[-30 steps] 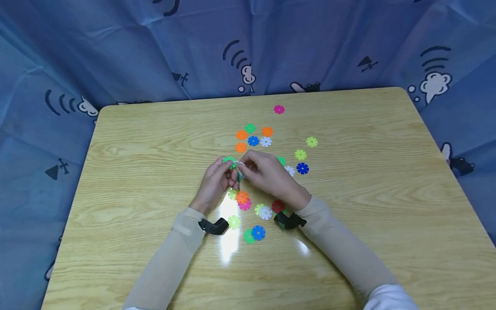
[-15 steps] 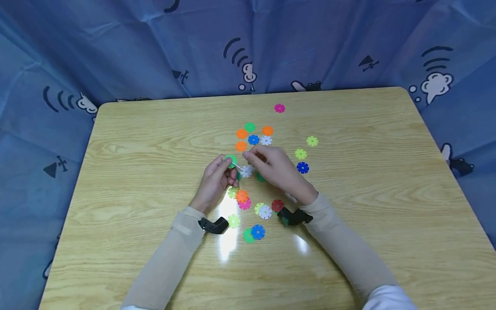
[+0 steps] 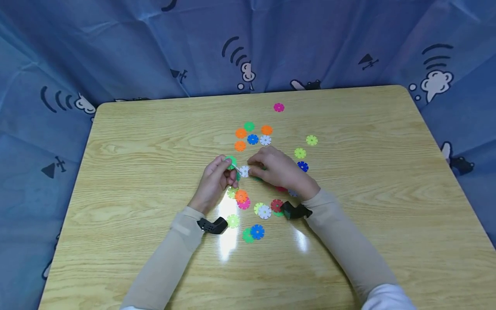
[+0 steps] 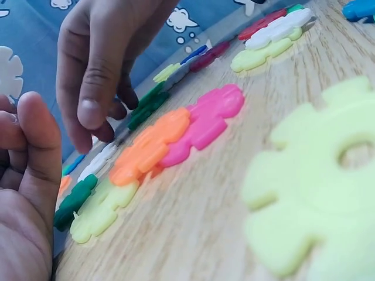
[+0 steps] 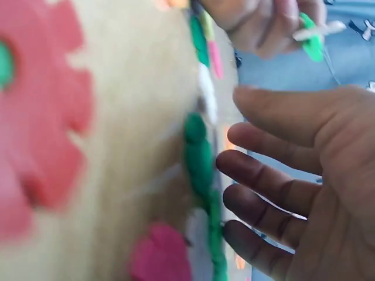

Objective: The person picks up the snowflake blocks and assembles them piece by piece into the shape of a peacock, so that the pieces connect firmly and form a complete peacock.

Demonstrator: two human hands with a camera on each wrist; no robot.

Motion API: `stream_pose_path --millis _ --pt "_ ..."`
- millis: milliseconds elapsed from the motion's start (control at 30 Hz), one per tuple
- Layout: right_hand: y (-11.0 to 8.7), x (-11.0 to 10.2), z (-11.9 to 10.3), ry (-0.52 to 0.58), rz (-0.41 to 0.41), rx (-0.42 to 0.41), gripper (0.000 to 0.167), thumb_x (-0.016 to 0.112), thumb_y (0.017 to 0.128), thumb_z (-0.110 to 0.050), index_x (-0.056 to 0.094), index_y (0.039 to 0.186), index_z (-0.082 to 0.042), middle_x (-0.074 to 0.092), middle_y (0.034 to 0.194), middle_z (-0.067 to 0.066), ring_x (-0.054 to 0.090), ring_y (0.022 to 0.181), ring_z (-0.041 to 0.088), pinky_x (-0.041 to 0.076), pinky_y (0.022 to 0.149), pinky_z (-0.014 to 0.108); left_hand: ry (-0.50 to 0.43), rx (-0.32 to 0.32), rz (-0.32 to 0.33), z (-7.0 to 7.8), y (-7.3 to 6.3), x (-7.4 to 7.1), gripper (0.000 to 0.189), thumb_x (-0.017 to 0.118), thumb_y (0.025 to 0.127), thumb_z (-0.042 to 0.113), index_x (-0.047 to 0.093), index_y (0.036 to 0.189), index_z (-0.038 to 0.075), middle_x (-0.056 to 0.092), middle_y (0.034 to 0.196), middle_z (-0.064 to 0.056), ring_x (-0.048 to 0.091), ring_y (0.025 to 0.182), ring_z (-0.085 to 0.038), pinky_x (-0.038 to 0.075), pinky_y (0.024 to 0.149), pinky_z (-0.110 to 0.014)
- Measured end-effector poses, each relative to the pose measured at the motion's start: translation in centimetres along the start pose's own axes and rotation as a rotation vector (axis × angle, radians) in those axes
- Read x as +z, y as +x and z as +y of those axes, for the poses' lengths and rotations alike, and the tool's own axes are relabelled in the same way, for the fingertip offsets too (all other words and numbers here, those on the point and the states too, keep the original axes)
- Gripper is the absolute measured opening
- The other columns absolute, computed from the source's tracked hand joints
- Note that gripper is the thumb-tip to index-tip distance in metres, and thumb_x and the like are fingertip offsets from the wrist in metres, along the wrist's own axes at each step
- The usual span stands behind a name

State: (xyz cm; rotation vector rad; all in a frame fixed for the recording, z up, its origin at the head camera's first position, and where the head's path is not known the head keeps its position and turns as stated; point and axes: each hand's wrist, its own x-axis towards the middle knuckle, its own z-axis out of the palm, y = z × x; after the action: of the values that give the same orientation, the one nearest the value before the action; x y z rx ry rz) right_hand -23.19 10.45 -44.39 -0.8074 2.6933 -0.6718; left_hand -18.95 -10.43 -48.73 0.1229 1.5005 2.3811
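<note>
Sleeves: beige fabric (image 3: 166, 254) is worn on both forearms, and a black device (image 3: 212, 225) is carried at each wrist.
Nearest pair: a green disc (image 3: 248, 236) is partly covered by a blue disc (image 3: 257, 231).
Lone near disc: a yellow-green one (image 3: 233, 221) is seen flat beside the left wrist.
White pair: a yellow-green disc beneath is overlapped by a white disc (image 3: 265, 212).
Red disc: it (image 3: 277, 205) is seen up close in the right wrist view, with green showing through its hole.
Orange disc: it (image 3: 241, 196) is rested partly on a pink disc (image 3: 243, 203).
Left hand: a notched green disc (image 3: 231, 162) is pinched off the table by this hand (image 3: 214, 178); a white piece (image 3: 237, 168), seen edge-on, is set across it.
Right hand: nothing is held by it (image 3: 277, 168); thumb and fingers are parted, and the two hands are kept apart.
Flat white disc: it (image 3: 244, 171) is placed between the hands, just beside the right fingertips; whether it is touched cannot be told.
Far cluster: orange, green, blue and white discs (image 3: 265, 140) are grouped beyond the hands.
Farthest disc: a magenta one (image 3: 278, 107) is set near the table's (image 3: 155, 142) far edge.
Backdrop: a blue printed curtain (image 3: 310, 43) is hung behind.
</note>
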Motion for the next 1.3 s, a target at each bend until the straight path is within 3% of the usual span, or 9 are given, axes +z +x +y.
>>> stream_pose_path --millis 133,233,500,700,967,1167,1300 --pt "0.0 0.7 -0.4 -0.077 0.005 -0.029 0.034 0.074 0.093 -0.03 0.073 0.121 -0.012 0.066 0.107 0.006 0.057 0.097 0.023 0.047 0.083 0.037 -0.005 -0.003 -0.01 0.1 -0.1 0.0 0.023 0.043 0.107 0.02 0.048 0.086 0.012 0.054 0.073 0.001 0.05 0.063 -0.013 0.051 0.062 -0.024" --pt "-0.1 0.9 -0.6 -0.095 0.019 -0.027 0.029 0.075 0.093 -0.027 0.073 0.118 -0.012 0.065 0.107 0.005 0.056 0.099 0.023 0.047 0.085 0.038 -0.001 -0.003 -0.017 0.1 -0.1 0.0 0.023 0.044 0.107 0.021 0.048 0.086 0.012 0.053 0.073 0.001 0.048 0.063 -0.013 0.05 0.062 -0.025" --pt "-0.2 1.2 -0.8 -0.046 0.006 -0.016 0.035 0.069 0.096 -0.021 0.066 0.129 -0.011 0.063 0.112 0.006 0.054 0.105 0.024 0.048 0.089 0.039 0.014 -0.006 -0.025 0.1 -0.1 0.0 0.024 0.044 0.107 0.022 0.048 0.086 0.011 0.053 0.073 0.001 0.048 0.064 -0.014 0.05 0.063 -0.025" --pt "-0.2 1.0 -0.7 -0.027 -0.041 0.009 0.031 0.074 0.093 -0.024 0.067 0.119 -0.008 0.061 0.11 0.007 0.052 0.105 0.024 0.048 0.09 0.038 0.018 -0.012 -0.021 0.0 -0.1 0.0 0.024 0.045 0.107 0.022 0.048 0.085 0.011 0.053 0.073 0.001 0.049 0.064 -0.014 0.05 0.063 -0.025" --pt "-0.1 0.3 -0.5 0.171 -0.071 0.063 0.02 0.07 0.096 -0.016 0.058 0.109 -0.009 0.062 0.09 0.004 0.053 0.077 0.017 0.045 0.069 0.027 0.02 -0.016 -0.021 -0.1 -0.1 0.0 0.024 0.046 0.106 0.023 0.048 0.084 0.012 0.053 0.074 0.001 0.049 0.064 -0.014 0.05 0.063 -0.025" --pt "-0.1 -0.6 -0.6 0.284 0.07 0.098 0.019 0.066 0.099 -0.014 0.067 0.117 -0.007 0.069 0.093 0.007 0.058 0.079 0.018 0.049 0.071 0.027 0.036 -0.007 -0.03 0.0 -0.1 0.0 0.025 0.045 0.106 0.021 0.047 0.083 0.011 0.053 0.074 0.001 0.049 0.064 -0.014 0.051 0.064 -0.025" --pt "-0.2 -1.0 -1.0 0.396 0.128 0.118 0.016 0.068 0.098 -0.017 0.069 0.111 -0.009 0.071 0.096 0.007 0.061 0.085 0.02 0.052 0.075 0.029 0.033 -0.013 -0.028 0.1 -0.1 0.0 0.025 0.045 0.106 0.021 0.046 0.083 0.01 0.053 0.074 0.001 0.049 0.064 -0.014 0.051 0.063 -0.025"
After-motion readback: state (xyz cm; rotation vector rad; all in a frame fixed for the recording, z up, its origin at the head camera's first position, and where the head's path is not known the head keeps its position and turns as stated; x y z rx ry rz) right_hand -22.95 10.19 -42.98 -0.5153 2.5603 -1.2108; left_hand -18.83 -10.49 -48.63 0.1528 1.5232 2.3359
